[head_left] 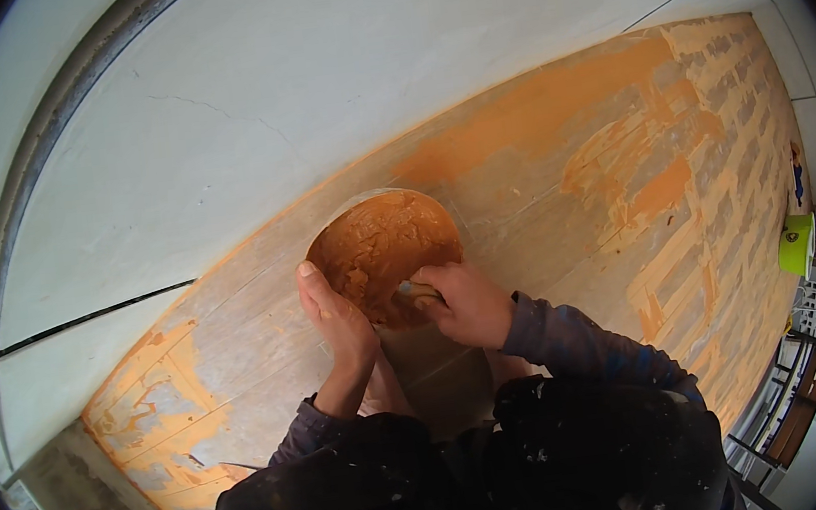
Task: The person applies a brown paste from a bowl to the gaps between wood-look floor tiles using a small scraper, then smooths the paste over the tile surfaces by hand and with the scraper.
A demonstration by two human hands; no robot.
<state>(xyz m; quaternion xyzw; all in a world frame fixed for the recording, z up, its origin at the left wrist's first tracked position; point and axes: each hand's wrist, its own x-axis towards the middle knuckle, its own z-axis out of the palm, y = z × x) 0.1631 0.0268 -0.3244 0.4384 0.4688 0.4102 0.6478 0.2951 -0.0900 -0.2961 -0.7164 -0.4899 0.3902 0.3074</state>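
Observation:
A round bucket (327,226) of thick orange-brown filler paste (382,243) stands in front of me, close to my knees. My left hand (336,315) is wrapped round its left side, the thumb up at the rim. Over the near right part of the bucket, my right hand (471,300) is closed round the light handle of what looks like a putty knife (422,293). Its blade dips toward the paste and is mostly hidden by the fingers and the filler.
Orange filler streaks the wooden floor (517,242), thickest along the far side and to the right. A pale wall (306,65) runs along the far edge. At the far right are a green container (796,244) and a brown slatted piece of furniture (809,401).

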